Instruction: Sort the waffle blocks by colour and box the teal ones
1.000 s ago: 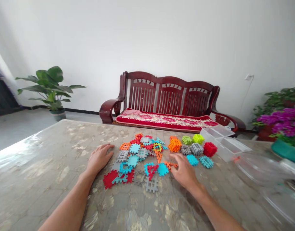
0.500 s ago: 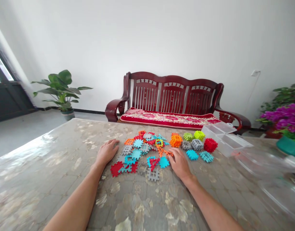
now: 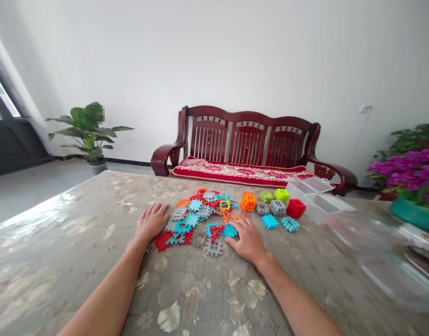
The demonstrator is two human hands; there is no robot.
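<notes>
My left hand (image 3: 152, 221) lies flat on the table at the left side of a loose pile of toothed interlocking plastic tiles, its fingers stretched out and holding nothing. On the pile's right side rests my right hand (image 3: 248, 240), open, with its thumb apart from the fingers. Its thumb and fingertips are close to a blue tile (image 3: 230, 231) and an orange openwork piece (image 3: 227, 216); whether they touch is hard to see. A red triangular frame (image 3: 216, 232) and a grey window tile (image 3: 214, 248) lie at the pile's near edge. Red tiles (image 3: 162, 241) sit by my left wrist.
Right of the pile stand assembled blocks: an orange cube (image 3: 248, 201), a grey cube (image 3: 278, 208) and a red cube (image 3: 296, 208). Behind them is a clear plastic box (image 3: 317, 210); clear lids (image 3: 392, 284) lie farther right. A wooden bench (image 3: 247, 144) stands beyond the table (image 3: 197, 303).
My right hand's thumb has spread away from its fingers and come nearer the blue tile. My left hand stays by the pile with its fingers a little more stretched. The view has shifted slightly.
</notes>
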